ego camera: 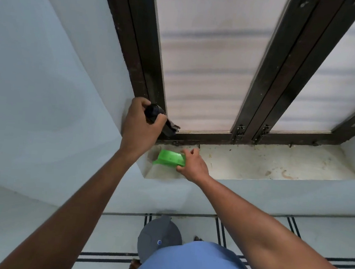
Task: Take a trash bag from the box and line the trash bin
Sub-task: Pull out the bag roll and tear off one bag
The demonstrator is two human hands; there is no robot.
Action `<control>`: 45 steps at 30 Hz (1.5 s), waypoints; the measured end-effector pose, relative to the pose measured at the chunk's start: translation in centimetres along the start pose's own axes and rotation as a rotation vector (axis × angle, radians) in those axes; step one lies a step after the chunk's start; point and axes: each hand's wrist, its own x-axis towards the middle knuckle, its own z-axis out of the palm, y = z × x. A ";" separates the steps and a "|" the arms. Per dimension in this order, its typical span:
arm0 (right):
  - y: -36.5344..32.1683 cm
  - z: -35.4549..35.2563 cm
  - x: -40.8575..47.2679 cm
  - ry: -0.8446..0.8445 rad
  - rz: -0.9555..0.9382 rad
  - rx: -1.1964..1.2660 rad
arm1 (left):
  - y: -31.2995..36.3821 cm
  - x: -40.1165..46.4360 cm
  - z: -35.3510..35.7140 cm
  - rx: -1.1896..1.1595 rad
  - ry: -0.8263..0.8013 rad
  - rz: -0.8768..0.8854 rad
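A green box (170, 157) lies on the left end of the stained window sill (265, 162). My right hand (192, 164) grips the box's right end. Above it, my left hand (141, 121) is closed around a black roll of trash bags (154, 110), with a loose black end (170, 128) hanging down to its right, held up near the dark window frame. Down on the floor by the wall stands a grey trash bin (158, 236) with a domed lid, partly hidden by my blue shirt.
A dark-framed window (247, 97) with frosted panes rises behind the sill. Pale blue walls (37, 102) close in on the left and below the sill. The floor (323, 237) is white tile with dark stripes.
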 end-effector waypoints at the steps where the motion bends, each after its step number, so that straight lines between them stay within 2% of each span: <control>1: -0.2 0.1 0.3 -0.006 0.018 0.016 | -0.1 0.1 0.0 -0.053 -0.012 -0.017; 4: -0.9 0.3 0.8 -0.010 0.071 0.140 | -1.6 0.3 0.3 -0.147 -0.067 -0.069; 7: -1.5 -0.1 0.2 0.031 0.128 0.306 | -2.9 -0.1 1.0 -0.140 -0.103 -0.093; 11: -2.0 -2.4 -1.3 0.391 0.180 0.612 | -4.4 -0.3 2.0 -0.123 -0.197 -0.125; 12: -2.2 -3.4 -1.9 0.420 0.165 0.725 | -4.2 -0.5 2.2 -0.125 -0.226 -0.144; 14: -2.8 -5.3 -3.6 0.312 0.061 0.906 | -3.3 -0.8 2.5 -0.141 -0.299 -0.174; 17: -3.3 -6.2 -5.5 0.150 -0.074 0.878 | -2.7 -0.6 3.7 -0.259 -0.380 -0.265; 20: -4.1 -6.3 -6.0 0.184 -0.055 0.983 | -2.6 -0.4 4.7 -0.371 -0.405 -0.430; 23: -5.2 -7.1 -6.6 0.210 0.000 1.068 | -2.8 -1.2 5.5 -0.475 -0.585 -0.534; 24: -5.3 -7.2 -6.7 0.212 0.009 1.070 | -2.8 -1.4 5.7 -0.511 -0.601 -0.539; 29: -4.9 -7.7 -6.7 0.212 0.102 1.107 | -2.8 -1.6 6.4 -0.615 -0.529 -0.675; 32: -4.9 -8.0 -6.6 0.212 0.136 1.153 | -3.1 -1.9 6.5 -0.666 -0.575 -0.663; 36: -4.5 -8.8 -6.3 0.213 0.231 1.258 | -3.8 -1.7 6.4 -0.782 -0.493 -0.738; 40: -4.1 -8.9 -6.1 0.207 0.244 1.267 | -4.5 -1.3 6.4 -0.714 -0.568 -0.600; 42: -4.1 -8.9 -6.1 0.200 0.238 1.275 | -4.7 -0.9 6.6 -0.704 -0.527 -0.580; 45: -3.8 -9.1 -5.8 0.301 0.268 1.317 | -3.8 -0.7 6.0 -0.857 -0.454 -0.722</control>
